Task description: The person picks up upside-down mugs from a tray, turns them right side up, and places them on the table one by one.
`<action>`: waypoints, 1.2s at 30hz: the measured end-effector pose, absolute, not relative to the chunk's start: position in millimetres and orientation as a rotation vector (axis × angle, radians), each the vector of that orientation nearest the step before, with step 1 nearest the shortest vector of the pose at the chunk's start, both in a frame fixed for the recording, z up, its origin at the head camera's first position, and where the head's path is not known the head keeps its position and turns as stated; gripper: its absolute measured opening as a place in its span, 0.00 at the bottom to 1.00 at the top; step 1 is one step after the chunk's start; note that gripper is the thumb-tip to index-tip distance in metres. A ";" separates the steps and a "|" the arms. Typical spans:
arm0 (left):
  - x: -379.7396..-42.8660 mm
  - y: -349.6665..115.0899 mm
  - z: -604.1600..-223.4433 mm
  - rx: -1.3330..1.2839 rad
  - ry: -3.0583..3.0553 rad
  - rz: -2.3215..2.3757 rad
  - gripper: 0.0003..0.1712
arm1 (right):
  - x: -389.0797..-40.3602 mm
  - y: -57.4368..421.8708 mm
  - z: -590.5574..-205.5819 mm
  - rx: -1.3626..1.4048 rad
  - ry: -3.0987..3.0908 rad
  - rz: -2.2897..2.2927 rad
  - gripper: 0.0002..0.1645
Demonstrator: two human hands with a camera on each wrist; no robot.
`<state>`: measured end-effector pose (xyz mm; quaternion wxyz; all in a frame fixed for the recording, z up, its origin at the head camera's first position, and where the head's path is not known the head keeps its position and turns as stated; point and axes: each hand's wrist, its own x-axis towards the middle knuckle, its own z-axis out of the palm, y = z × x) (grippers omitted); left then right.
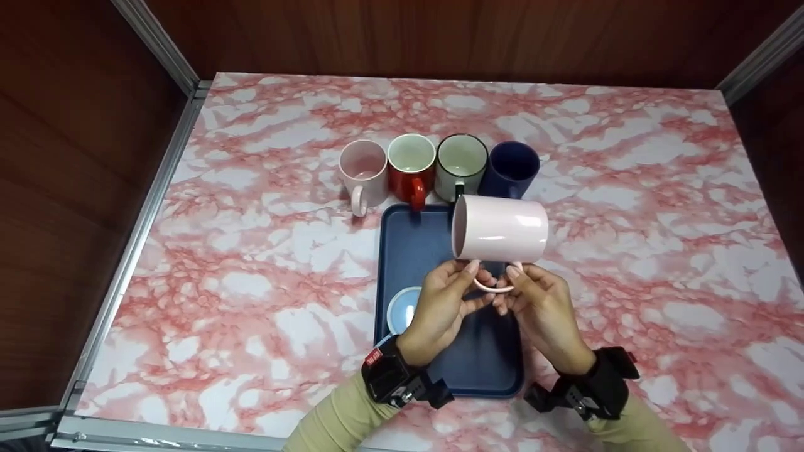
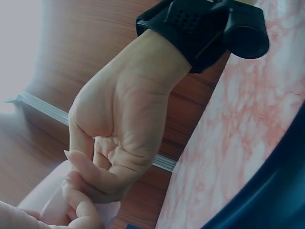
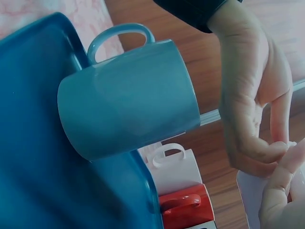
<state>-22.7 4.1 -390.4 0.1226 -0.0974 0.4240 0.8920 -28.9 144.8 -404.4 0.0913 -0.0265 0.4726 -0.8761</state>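
Note:
A pale pink mug [image 1: 502, 229] is held on its side above the tray, its mouth facing left and its handle toward the person. My left hand [image 1: 440, 307] pinches the handle's left end between thumb and fingers. At the other end, my right hand [image 1: 546, 307] grips the same handle. In the left wrist view, fingers of the left hand [image 2: 124, 114] partly hide the mug. Below and left of them, a light blue mug [image 3: 128, 100] stands upright on the dark blue tray [image 1: 408, 245]; the left hand covers part of it in the head view.
Behind the tray stands a row of upright mugs: pink [image 1: 367, 182], red [image 1: 408, 182], white with a black rim [image 1: 458, 179] and dark blue [image 1: 509, 172]. They stand on a red-and-white marbled table [image 1: 264, 282]. Brown panels [image 1: 440, 37] enclose its back and sides.

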 end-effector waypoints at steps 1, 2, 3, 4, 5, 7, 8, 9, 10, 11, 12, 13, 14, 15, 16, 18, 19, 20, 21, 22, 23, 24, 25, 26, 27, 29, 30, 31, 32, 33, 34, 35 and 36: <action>-22.5 5.3 -389.5 -0.284 1.234 2.617 0.06 | -29.6 144.8 -404.9 -0.070 1.405 -2.597 0.09; -22.4 6.7 -388.9 -0.283 1.230 2.633 0.05 | -30.2 145.0 -405.6 -0.063 1.408 -2.589 0.10; -22.3 8.3 -388.2 -0.279 1.227 2.651 0.04 | -30.8 145.2 -406.3 -0.057 1.413 -2.578 0.10; -22.1 9.9 -387.6 -0.272 1.229 2.669 0.04 | -31.3 145.5 -407.3 -0.054 1.420 -2.565 0.10; -22.0 11.7 -387.3 -0.260 1.236 2.686 0.03 | -31.7 145.8 -408.5 -0.052 1.434 -2.552 0.11; -22.0 15.2 -387.2 -0.236 1.247 2.720 0.03 | -32.5 147.0 -411.5 -0.072 1.474 -2.523 0.11; -22.0 16.6 -387.1 -0.213 1.263 2.731 0.03 | -33.0 147.8 -413.1 -0.093 1.499 -2.509 0.11; -22.2 18.0 -387.3 -0.193 1.286 2.737 0.03 | -33.6 148.8 -415.0 -0.112 1.528 -2.493 0.11; -22.4 19.3 -387.4 -0.175 1.312 2.742 0.03 | -34.3 149.9 -416.8 -0.123 1.557 -2.478 0.10; -22.6 20.8 -387.8 -0.162 1.342 2.744 0.03 | -35.1 151.2 -418.6 -0.135 1.589 -2.461 0.10; -23.0 22.1 -388.1 -0.154 1.372 2.744 0.03 | -39.8 155.6 -430.8 -0.193 1.572 -2.462 0.10; -23.3 23.4 -388.7 -0.150 1.409 2.741 0.03 | -41.0 157.4 -432.2 -0.205 1.615 -2.429 0.10; -23.7 24.9 -389.6 -0.147 1.449 2.739 0.03 | -42.1 159.3 -432.9 -0.208 1.665 -2.388 0.10; -24.3 26.4 -390.6 -0.150 1.497 2.730 0.04 | -43.3 161.6 -432.9 -0.212 1.719 -2.331 0.11; -24.7 27.9 -391.6 -0.150 1.549 2.720 0.04 | -44.6 163.9 -432.2 -0.212 1.776 -2.271 0.12; -25.5 30.7 -394.1 -0.152 1.641 2.698 0.04 | -47.5 169.7 -429.1 -0.232 1.889 -2.129 0.14; -25.8 32.0 -395.6 -0.153 1.683 2.686 0.04 | -45.2 170.1 -416.2 -0.196 1.989 -2.018 0.15; -26.2 33.2 -397.2 -0.151 1.724 2.672 0.04 | -46.5 173.7 -413.4 -0.200 2.041 -1.949 0.16; -26.2 34.4 -398.9 -0.151 1.765 2.655 0.05 | -48.1 177.8 -410.8 -0.209 2.079 -1.891 0.17; -26.1 35.6 -400.4 -0.145 1.796 2.645 0.05 | -49.6 181.8 -408.0 -0.200 2.117 -1.850 0.18; -26.1 36.9 -402.5 -0.142 1.825 2.633 0.05 | -50.9 186.5 -405.0 -0.191 2.154 -1.810 0.18; -25.8 38.2 -404.4 -0.140 1.851 2.623 0.05 | -52.2 191.3 -402.2 -0.174 2.192 -1.778 0.19; -26.0 39.6 -406.8 -0.137 1.880 2.607 0.05 | -53.5 196.1 -399.6 -0.154 2.227 -1.763 0.19; -25.9 41.2 -409.2 -0.133 1.913 2.592 0.05 | -54.6 201.0 -397.0 -0.132 2.255 -1.764 0.19; -26.0 43.0 -411.8 -0.131 1.938 2.579 0.05 | -55.7 205.9 -394.8 -0.112 2.283 -1.767 0.19; -26.4 47.4 -416.7 -0.124 1.978 2.561 0.05 | -57.5 215.9 -391.3 -0.081 2.346 -1.780 0.19; -26.7 49.9 -418.7 -0.111 2.002 2.557 0.05 | -58.2 220.4 -389.9 -0.069 2.363 -1.802 0.18; -27.1 52.5 -419.9 -0.102 2.018 2.552 0.05 | -58.4 224.9 -388.9 -0.061 2.372 -1.827 0.17; -27.5 55.5 -421.3 -0.090 2.047 2.541 0.05 | -58.3 229.3 -388.0 -0.053 2.378 -1.843 0.17; -28.1 58.7 -422.1 -0.072 2.066 2.538 0.05 | -58.0 233.6 -387.4 -0.043 2.392 -1.846 0.17; -28.7 62.0 -422.6 -0.057 2.082 2.535 0.05 | -57.4 237.6 -386.8 -0.028 2.401 -1.851 0.17; -29.5 65.4 -423.2 -0.041 2.101 2.529 0.04 | -56.5 241.1 -386.2 -0.009 2.401 -1.863 0.17; -30.0 68.6 -423.3 -0.022 2.120 2.520 0.04 | -55.6 244.3 -385.9 0.009 2.395 -1.880 0.17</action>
